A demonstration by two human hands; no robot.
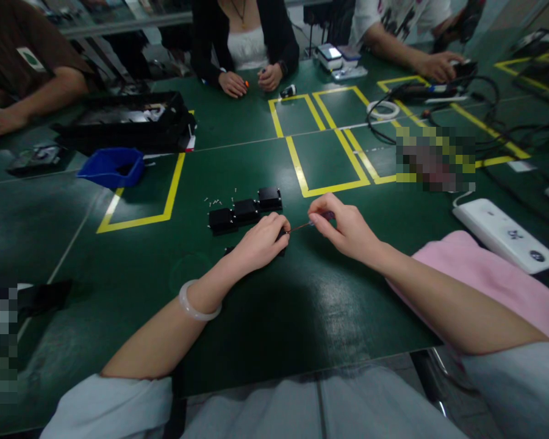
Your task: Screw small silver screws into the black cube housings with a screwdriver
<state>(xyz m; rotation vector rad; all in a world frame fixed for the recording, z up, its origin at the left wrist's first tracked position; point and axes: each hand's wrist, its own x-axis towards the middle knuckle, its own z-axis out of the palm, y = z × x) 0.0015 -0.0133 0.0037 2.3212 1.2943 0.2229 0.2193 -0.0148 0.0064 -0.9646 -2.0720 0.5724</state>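
Note:
My left hand [261,241] is closed over a black block [229,250] on the green table, hiding most of it. My right hand [343,224] pinches a small screwdriver [301,228], its handle mostly covered by the fingers. The thin shaft points left, its tip at the block's right end by my left fingertips; whether it touches a screw I cannot tell. Just beyond my left hand, three similar black blocks stand in a row: a left one [221,219], a middle one [246,209] and a right one [269,196]. Several tiny screws [215,202] lie scattered behind them.
A blue bin [112,167] and a black tray [183,131] stand at the back left. On the right are a white power strip [505,235], a pink cloth [466,268] and tangled black cables [370,125]. Several people sit around the table, with yellow tape [336,189] marking its surface.

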